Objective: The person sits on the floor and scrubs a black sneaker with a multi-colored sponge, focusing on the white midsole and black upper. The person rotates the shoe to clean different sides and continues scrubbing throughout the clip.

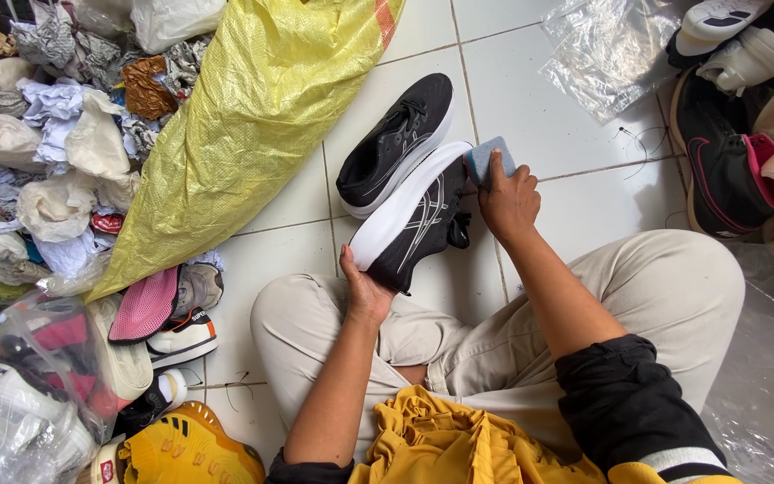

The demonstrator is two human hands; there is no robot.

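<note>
**Sponge against the white sole**

I sit cross-legged on the tiled floor (575, 116) and hold a black running shoe (414, 220) tipped on its side above my lap, so its white sole faces up and toward my right. My left hand (365, 291) is curled around the heel end from below, fingers wrapped behind the shoe, thumb up along the sole, propping it at a slant. My right hand (508, 197) is closed on a blue-grey sponge (487, 159), fingers bent over it, pressing it against the toe end of the sole. The matching black shoe (396, 143) lies on the tiles just beyond, touching the one I hold. A yellow woven sack (244, 116) slumps to my left beside heaped crumpled paper (47, 152), with more shoes (172, 314) below it and another pile (727, 152) on my right.
</note>
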